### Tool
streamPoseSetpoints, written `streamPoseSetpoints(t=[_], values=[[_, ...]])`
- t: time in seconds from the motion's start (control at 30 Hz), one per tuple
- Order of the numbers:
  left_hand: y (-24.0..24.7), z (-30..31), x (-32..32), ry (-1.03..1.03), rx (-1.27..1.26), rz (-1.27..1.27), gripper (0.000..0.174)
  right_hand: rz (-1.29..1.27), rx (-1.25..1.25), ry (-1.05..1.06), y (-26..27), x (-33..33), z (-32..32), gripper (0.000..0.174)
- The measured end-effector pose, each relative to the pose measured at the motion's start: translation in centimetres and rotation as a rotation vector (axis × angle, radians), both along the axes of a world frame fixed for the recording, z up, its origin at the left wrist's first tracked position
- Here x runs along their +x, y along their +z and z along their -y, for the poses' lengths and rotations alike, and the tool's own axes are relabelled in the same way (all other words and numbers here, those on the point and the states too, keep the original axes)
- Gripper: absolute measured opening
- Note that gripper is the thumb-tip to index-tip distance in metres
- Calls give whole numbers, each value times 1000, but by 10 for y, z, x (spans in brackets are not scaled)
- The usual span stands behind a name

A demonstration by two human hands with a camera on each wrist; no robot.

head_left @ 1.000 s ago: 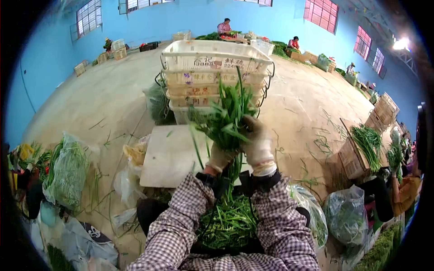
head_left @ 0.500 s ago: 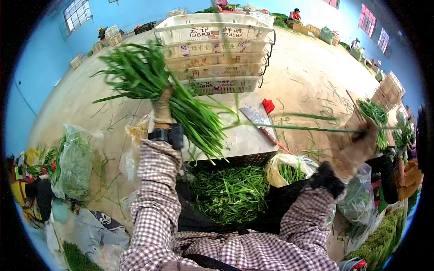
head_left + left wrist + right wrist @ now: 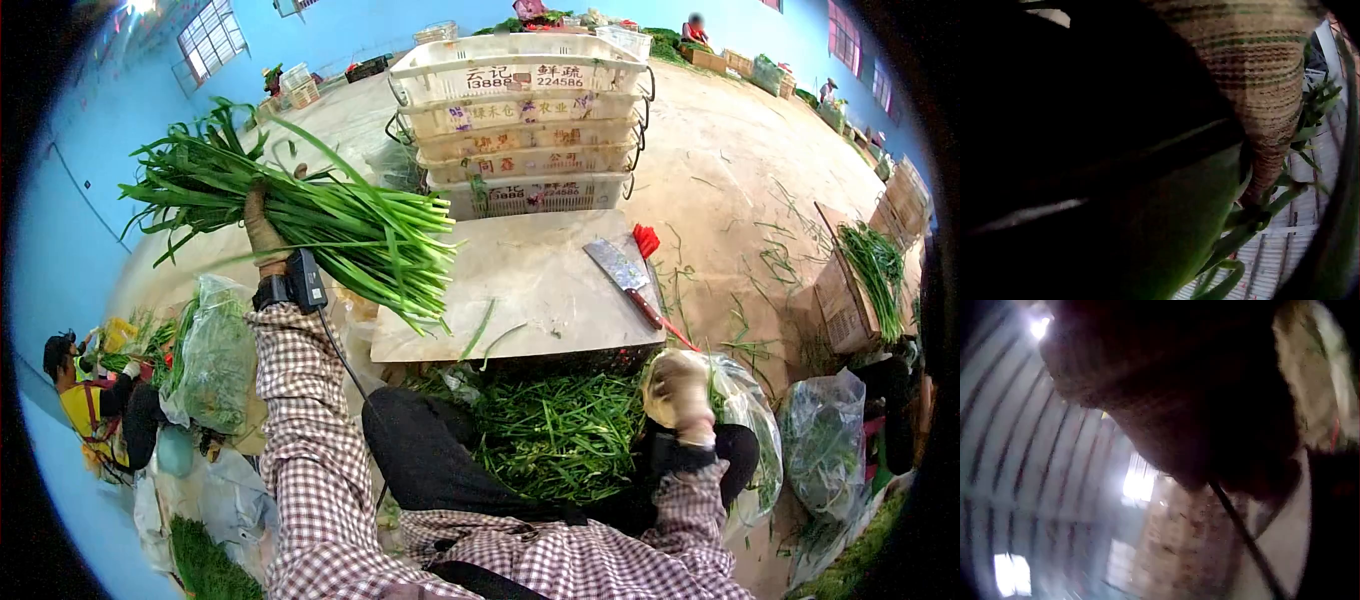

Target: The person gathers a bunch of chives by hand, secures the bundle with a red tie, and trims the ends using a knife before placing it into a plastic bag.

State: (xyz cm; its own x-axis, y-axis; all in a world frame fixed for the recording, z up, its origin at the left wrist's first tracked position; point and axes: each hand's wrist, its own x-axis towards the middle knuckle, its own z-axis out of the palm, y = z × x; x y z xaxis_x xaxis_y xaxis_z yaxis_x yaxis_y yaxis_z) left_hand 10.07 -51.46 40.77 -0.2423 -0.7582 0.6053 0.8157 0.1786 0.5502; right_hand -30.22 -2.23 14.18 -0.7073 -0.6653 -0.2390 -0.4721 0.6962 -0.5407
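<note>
My gloved left hand (image 3: 262, 225) is raised at the left of the head view. It grips a thick bunch of garlic chives (image 3: 340, 225), held sideways, leafy tops to the left and pale cut ends to the right above the board. In the left wrist view a knitted glove (image 3: 1254, 81) curls against broad green leaves (image 3: 1210, 244). My right hand (image 3: 683, 395), gloved and motion-blurred, is low at the right by a plastic bag (image 3: 740, 400). In the right wrist view its glove is mostly dark; I cannot tell whether it holds anything.
A white board (image 3: 540, 280) bears a cleaver (image 3: 622, 280) and a few loose leaves. Behind it rises a stack of white plastic crates (image 3: 520, 115). Cut green pieces (image 3: 560, 430) fill a container between my knees. Bagged greens (image 3: 215, 355) stand at left; a person (image 3: 90, 400) sits beyond.
The right hand has come down from the far right, where it pulled a long stalk, to the bag. The left hand carried the bunch leftward after both hands were together on it. The head view has turned.
</note>
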Motion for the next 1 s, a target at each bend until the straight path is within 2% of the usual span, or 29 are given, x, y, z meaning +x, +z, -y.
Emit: streamPoseSetpoints(t=[0.03,0.07,0.1,0.13,0.17,0.2,0.23,0.27,0.3,0.33,0.37,0.43,0.47,0.57,0.6,0.63,0.7,0.77,0.8,0.87,0.9,0.93,0.97,1.0], values=[[1,1,2,-29,-36,-23,38,-75,237,186,-9,15,20,24],[9,-12,-3,-4,-71,20,36,-106,309,141,44,52,42,37],[12,-16,-8,-3,-93,20,36,-49,-328,89,3,52,50,44],[11,-20,-9,-1,-109,26,37,-153,-360,165,36,69,71,43],[11,-21,-11,-5,-125,36,37,-230,-520,211,96,100,79,50],[11,-12,-16,-94,-1,16,39,-72,-626,259,133,118,90,58],[15,-18,-21,-106,2,34,39,-76,-757,319,144,131,102,66],[21,-29,-29,-118,4,47,40,-158,-770,408,161,142,110,71],[24,-38,-36,-126,7,59,40,-106,-787,414,157,153,123,73],[26,-39,-44,-186,-77,51,38,14,-674,387,159,164,134,70],[28,-50,-50,-180,-33,79,38,134,-562,356,159,173,145,67],[34,-68,-61,-170,54,134,36,392,-565,399,139,179,173,57],[25,-54,-63,-253,55,50,35,916,-627,348,112,180,190,48],[19,-50,-63,-125,35,120,36,657,-597,348,101,158,166,27],[16,-46,-63,-183,38,39,36,309,-400,395,50,130,158,22],[12,-44,-63,-142,48,71,39,-46,-199,435,1,99,151,18],[8,-46,-60,-63,67,140,46,-65,-39,402,29,84,106,13],[10,-61,-66,-34,153,169,45,-331,-393,419,67,89,96,16],[8,-63,-66,-59,167,200,43,-322,-563,365,117,108,99,22],[8,-71,-74,-118,179,226,40,-498,-708,452,191,133,107,67],[9,-80,-78,-145,179,223,40,-459,-662,479,214,143,118,92],[8,-86,-82,-173,179,223,39,-534,-652,484,230,154,139,102],[6,-91,-86,-178,199,254,39,-535,-726,481,230,162,159,103],[5,-95,-89,-180,219,284,40,-536,-803,441,231,170,184,96]])
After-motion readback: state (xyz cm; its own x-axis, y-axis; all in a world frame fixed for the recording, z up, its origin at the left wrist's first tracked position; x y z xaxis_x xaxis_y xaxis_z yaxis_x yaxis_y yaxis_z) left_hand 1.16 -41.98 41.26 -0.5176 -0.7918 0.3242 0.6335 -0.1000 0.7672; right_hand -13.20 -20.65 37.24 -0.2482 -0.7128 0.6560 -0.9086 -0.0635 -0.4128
